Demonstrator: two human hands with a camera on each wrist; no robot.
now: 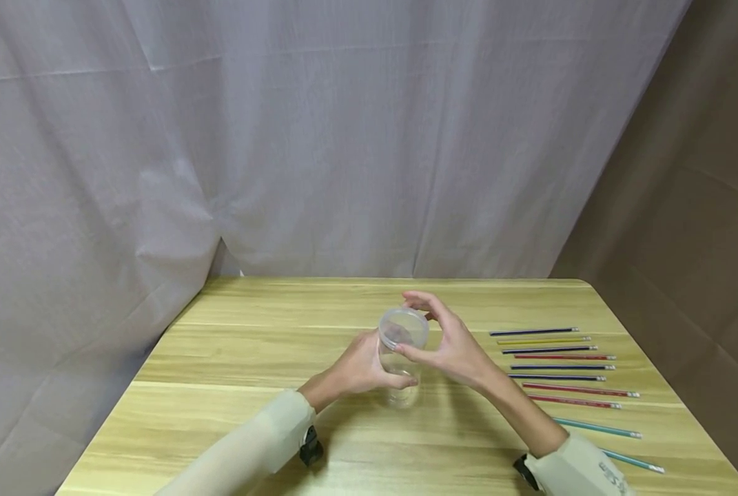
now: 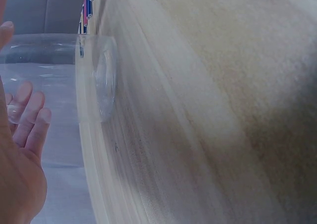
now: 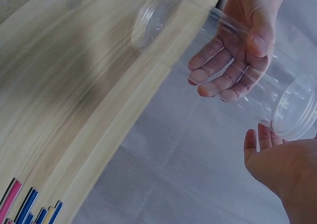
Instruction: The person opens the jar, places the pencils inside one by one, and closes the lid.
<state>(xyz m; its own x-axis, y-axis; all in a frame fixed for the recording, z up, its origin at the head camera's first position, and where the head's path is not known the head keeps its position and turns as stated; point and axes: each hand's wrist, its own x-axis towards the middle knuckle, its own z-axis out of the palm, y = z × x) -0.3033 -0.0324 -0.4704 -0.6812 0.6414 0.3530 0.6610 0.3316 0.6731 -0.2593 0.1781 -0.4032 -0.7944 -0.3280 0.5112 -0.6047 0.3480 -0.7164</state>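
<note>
A clear plastic jar (image 1: 400,396) stands near the middle of the table, its base at or just above the wood; I cannot tell which. Its round translucent lid (image 1: 404,327) is on top. My left hand (image 1: 361,364) grips the jar's side, thumb across the near face and fingers behind, seen through the wall in the right wrist view. Around the lid's rim curls my right hand (image 1: 458,348), thumb at the near edge and fingers on the far side. The jar (image 2: 59,80) looks see-through with nothing visible inside.
Several pencils (image 1: 570,357) in blue, yellow, red and green lie in a row on the right of the wooden table (image 1: 251,344). A grey curtain (image 1: 344,172) hangs behind the table, and a brown cloth (image 1: 685,241) hangs on the right.
</note>
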